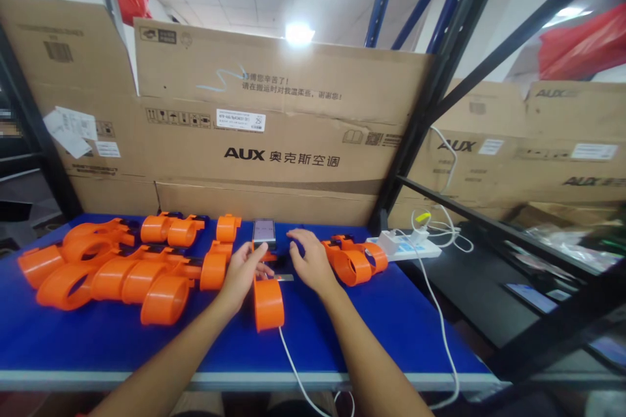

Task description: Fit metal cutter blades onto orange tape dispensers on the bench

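In the middle of the blue table, an orange ring-shaped mount [268,305] stands with its ring toward me. A small phone-like device with a lit screen [264,232] sits at its far end. My left hand [243,273] is closed around the mount's upper part, thumb by the device's lower edge, some fingers partly hidden. A small flat silver strip [284,278] lies just right of the mount. My right hand [312,260] hovers or rests to the right with fingers apart and slightly bent, near a dark object that I cannot make out. No held thing shows in it.
Several orange ring mounts [115,279] crowd the left of the blue table [220,345]; another group [353,267] lies right. A white power strip [411,247] with plugs and cables stands at the right edge. A white cable [298,365] hangs over the front. Cardboard [274,124] walls the back.
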`<control>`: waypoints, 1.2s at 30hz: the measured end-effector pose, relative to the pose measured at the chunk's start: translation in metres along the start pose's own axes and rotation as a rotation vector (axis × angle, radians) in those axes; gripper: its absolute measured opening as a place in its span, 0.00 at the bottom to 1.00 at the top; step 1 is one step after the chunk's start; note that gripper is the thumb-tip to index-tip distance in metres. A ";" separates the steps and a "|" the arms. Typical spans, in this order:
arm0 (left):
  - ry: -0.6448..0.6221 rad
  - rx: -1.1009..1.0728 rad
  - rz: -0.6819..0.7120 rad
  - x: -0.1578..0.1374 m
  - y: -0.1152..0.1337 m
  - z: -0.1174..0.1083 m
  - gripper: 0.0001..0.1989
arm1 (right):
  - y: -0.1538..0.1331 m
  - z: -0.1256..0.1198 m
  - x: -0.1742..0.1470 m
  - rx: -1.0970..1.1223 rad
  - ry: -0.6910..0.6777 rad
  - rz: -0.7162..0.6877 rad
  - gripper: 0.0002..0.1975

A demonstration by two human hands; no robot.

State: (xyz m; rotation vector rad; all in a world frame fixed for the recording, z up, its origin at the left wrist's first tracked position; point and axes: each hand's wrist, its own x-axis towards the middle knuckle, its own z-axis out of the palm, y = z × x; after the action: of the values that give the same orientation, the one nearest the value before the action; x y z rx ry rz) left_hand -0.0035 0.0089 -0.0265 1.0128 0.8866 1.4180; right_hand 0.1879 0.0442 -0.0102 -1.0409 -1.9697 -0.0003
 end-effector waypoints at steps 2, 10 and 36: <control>0.012 0.000 -0.017 0.002 -0.002 -0.001 0.27 | -0.012 -0.002 -0.003 0.181 -0.081 -0.072 0.18; 0.007 -0.037 -0.014 0.003 0.000 -0.003 0.27 | -0.035 0.014 -0.010 0.171 -0.063 -0.021 0.22; -0.019 -0.246 -0.143 -0.002 0.008 -0.003 0.21 | -0.033 0.014 -0.011 0.133 -0.109 -0.108 0.24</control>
State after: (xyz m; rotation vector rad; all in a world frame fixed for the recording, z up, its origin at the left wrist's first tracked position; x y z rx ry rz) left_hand -0.0086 0.0066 -0.0204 0.7613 0.7345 1.3560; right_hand 0.1585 0.0208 -0.0141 -0.8635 -2.0922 0.1289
